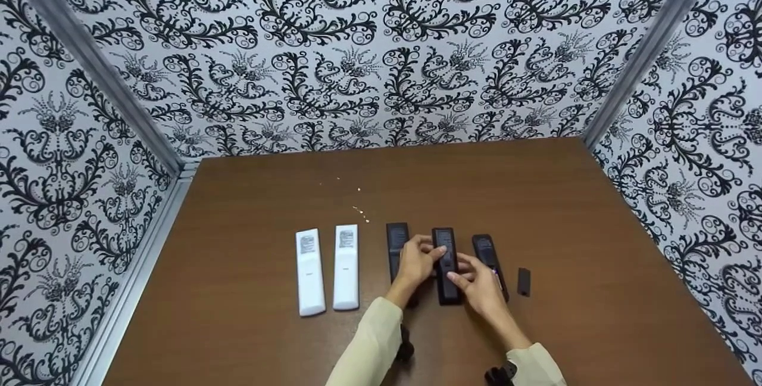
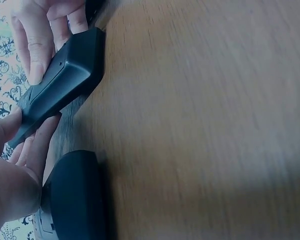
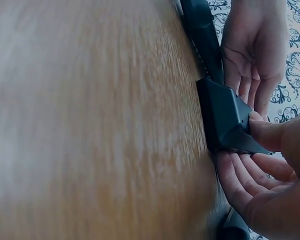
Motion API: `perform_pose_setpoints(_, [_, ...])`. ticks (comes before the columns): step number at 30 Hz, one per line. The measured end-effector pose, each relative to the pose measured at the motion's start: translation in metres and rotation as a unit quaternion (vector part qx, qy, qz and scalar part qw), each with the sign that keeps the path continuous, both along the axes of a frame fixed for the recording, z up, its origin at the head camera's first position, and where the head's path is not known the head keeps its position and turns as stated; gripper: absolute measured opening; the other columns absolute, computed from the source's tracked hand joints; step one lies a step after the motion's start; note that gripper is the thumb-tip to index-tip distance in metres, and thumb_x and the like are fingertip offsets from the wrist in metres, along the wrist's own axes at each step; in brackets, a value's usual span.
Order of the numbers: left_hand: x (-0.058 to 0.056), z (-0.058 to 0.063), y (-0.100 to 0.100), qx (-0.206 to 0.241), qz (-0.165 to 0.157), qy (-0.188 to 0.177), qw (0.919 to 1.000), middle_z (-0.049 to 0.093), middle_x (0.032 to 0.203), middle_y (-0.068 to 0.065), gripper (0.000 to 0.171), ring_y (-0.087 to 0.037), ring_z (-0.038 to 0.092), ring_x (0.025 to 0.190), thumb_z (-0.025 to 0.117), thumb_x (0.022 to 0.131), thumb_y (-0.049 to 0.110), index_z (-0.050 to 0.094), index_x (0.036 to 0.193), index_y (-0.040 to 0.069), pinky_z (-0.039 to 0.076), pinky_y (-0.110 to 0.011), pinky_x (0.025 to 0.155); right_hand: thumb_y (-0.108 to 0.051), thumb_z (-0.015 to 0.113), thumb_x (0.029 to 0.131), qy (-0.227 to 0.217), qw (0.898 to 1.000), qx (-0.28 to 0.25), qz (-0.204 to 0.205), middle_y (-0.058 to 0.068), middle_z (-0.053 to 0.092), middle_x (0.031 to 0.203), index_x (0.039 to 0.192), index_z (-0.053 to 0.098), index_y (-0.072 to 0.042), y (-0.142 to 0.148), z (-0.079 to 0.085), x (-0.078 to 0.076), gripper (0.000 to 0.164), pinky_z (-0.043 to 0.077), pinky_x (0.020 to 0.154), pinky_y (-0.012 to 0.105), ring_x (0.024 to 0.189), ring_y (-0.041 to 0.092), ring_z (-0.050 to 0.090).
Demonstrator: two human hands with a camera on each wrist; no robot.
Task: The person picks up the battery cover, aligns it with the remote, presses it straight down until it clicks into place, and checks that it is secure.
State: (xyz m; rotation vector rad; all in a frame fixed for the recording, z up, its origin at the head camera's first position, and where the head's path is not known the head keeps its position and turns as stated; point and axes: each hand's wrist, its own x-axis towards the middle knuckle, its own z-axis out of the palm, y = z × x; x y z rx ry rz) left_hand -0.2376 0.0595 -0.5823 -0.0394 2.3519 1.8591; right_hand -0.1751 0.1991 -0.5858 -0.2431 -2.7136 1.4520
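Both hands hold a black remote control (image 1: 447, 264) between them, its back with a printed label facing up. My left hand (image 1: 418, 260) pinches its upper left side, the thumb on the back and the fingers at the side and underneath. On the lower right side, my right hand (image 1: 481, 286) grips it with the thumb pressed on the back near the battery cover. In the left wrist view the remote (image 2: 72, 75) is tilted, one end close to the table. A second black remote (image 1: 397, 236) lies left, partly hidden by the left hand.
To the right lies another black remote (image 1: 485, 249) with its battery compartment uncovered, beside a loose black battery cover (image 1: 524, 282). Two white remotes (image 1: 310, 273) lie face down at left. Small pale specks (image 1: 361, 212) dot the brown table (image 1: 250, 207). Patterned walls enclose it.
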Motion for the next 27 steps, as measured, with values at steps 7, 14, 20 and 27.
perform_pose_setpoints(7, [0.002,0.003,0.002,-0.015,0.016,0.005,0.9998,0.073,0.095,-0.011,0.034,-0.015,0.07,0.073,0.075,0.09,0.017,0.066,0.118,-0.001,0.057,-0.027,0.059,-0.016,0.073,0.091,0.002,1.0,0.007,-0.005,0.017,0.073,0.116,0.134,0.062,-0.008,0.0,0.0,-0.001,0.045,0.056,0.083,0.039,0.099,0.027,0.07])
perform_pose_setpoints(14, [0.005,-0.002,0.007,-0.109,0.022,0.063,0.9918,0.075,0.091,-0.011,0.035,-0.014,0.068,0.08,0.075,0.091,0.019,0.067,0.115,-0.004,0.056,-0.027,0.071,-0.014,0.071,0.093,0.005,1.0,0.01,-0.003,0.02,0.071,0.116,0.133,0.062,-0.004,-0.001,-0.003,0.0,0.042,0.056,0.085,0.042,0.101,0.029,0.069])
perform_pose_setpoints(20, [0.008,0.001,0.011,-0.173,0.029,0.082,0.9811,0.072,0.08,-0.007,0.031,-0.011,0.063,0.07,0.077,0.089,0.023,0.071,0.106,-0.003,0.051,-0.024,0.062,-0.009,0.068,0.094,0.019,1.0,0.022,0.002,0.02,0.071,0.114,0.133,0.061,0.0,-0.004,-0.004,0.001,0.04,0.056,0.085,0.042,0.1,0.029,0.069])
perform_pose_setpoints(27, [0.012,0.008,0.016,-0.263,0.034,0.094,0.9598,0.071,0.086,-0.015,0.031,-0.031,0.072,0.079,0.079,0.086,0.029,0.071,0.092,-0.001,0.056,-0.038,0.063,-0.005,0.067,0.094,0.035,0.998,0.049,0.012,0.017,0.067,0.107,0.13,0.061,0.007,-0.007,-0.005,0.0,0.038,0.051,0.075,0.027,0.09,0.022,0.066])
